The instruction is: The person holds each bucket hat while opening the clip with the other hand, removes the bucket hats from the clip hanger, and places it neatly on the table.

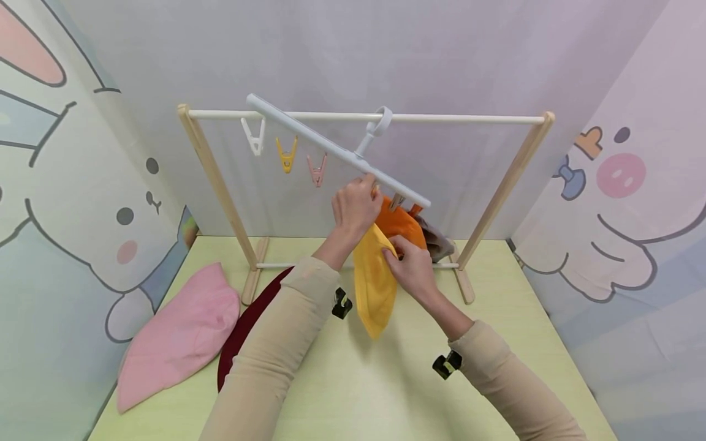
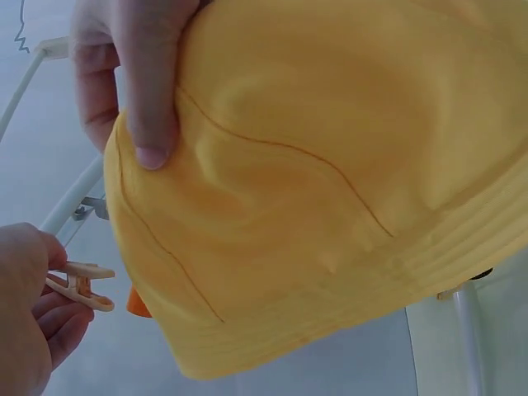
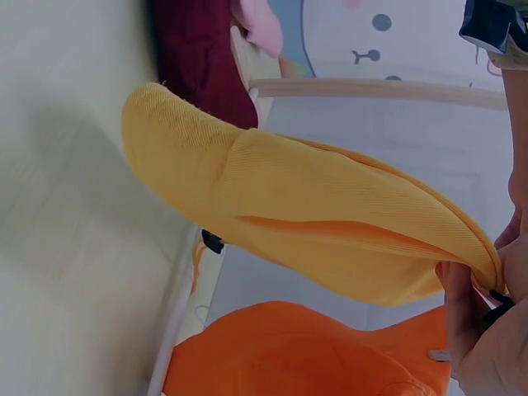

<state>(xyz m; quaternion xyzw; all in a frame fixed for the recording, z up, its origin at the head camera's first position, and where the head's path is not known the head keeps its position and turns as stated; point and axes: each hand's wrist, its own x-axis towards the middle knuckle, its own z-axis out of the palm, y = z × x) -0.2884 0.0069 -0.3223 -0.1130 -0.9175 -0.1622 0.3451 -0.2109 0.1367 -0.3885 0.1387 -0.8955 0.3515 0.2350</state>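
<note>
My left hand (image 1: pixel 357 205), just under the tilted pale blue hanger (image 1: pixel 336 150), pinches a peach-coloured clothespin (image 2: pixel 80 285). In the left wrist view that clothespin's tips stand beside the yellow bucket hat (image 2: pixel 272 181), apart from it. Between thumb and fingers, my right hand (image 1: pixel 410 266) holds the hat by its edge, and the rest hangs down. Behind it an orange hat (image 1: pixel 401 222) hangs from a brownish clip (image 1: pixel 396 202). Farther right hangs a grey-brown hat (image 1: pixel 437 242), largely covered, near an orange-red clip (image 1: pixel 415 210).
The hanger hooks over the white rail (image 1: pixel 469 118) of a wooden-legged rack (image 1: pixel 504 190). White (image 1: pixel 254 138), yellow (image 1: pixel 287 154) and pink clips (image 1: pixel 317 170) hang from its raised left half. A pink hat (image 1: pixel 182 337) and a dark red hat (image 1: pixel 248 327) lie on the table (image 1: pixel 353 392).
</note>
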